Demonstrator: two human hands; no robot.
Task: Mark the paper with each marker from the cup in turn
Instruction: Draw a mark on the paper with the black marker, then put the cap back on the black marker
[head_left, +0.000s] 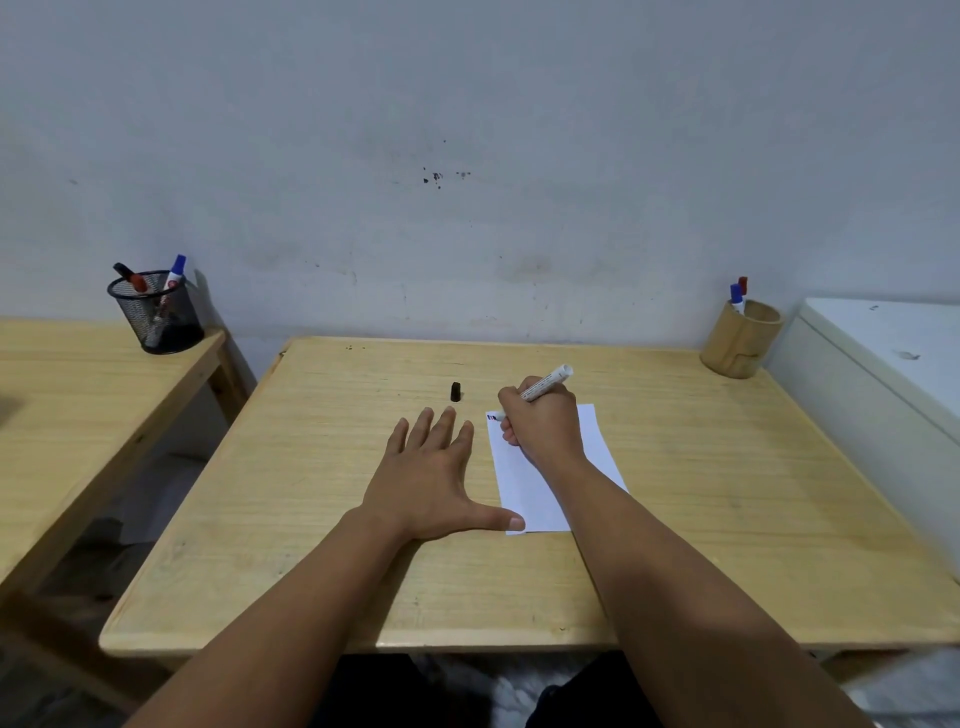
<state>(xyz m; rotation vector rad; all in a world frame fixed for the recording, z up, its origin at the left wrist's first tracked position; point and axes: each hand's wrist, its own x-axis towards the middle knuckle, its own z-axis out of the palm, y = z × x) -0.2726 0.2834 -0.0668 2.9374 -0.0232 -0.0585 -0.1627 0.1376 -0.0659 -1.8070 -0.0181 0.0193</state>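
Dim, flat indoor light, cool grey cast.
Soft faint shadows; wide-angle bending at the edges; slightly soft focus throughout.

White marker uncapped, tip on paper.

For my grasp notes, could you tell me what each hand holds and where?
The right hand grips the uncapped marker around its lower barrel. The left hand holds nothing, lying flat on the table.

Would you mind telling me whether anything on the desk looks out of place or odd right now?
Only a loose black cap standing on the table beyond the left hand, while the right hand writes with the uncapped marker.
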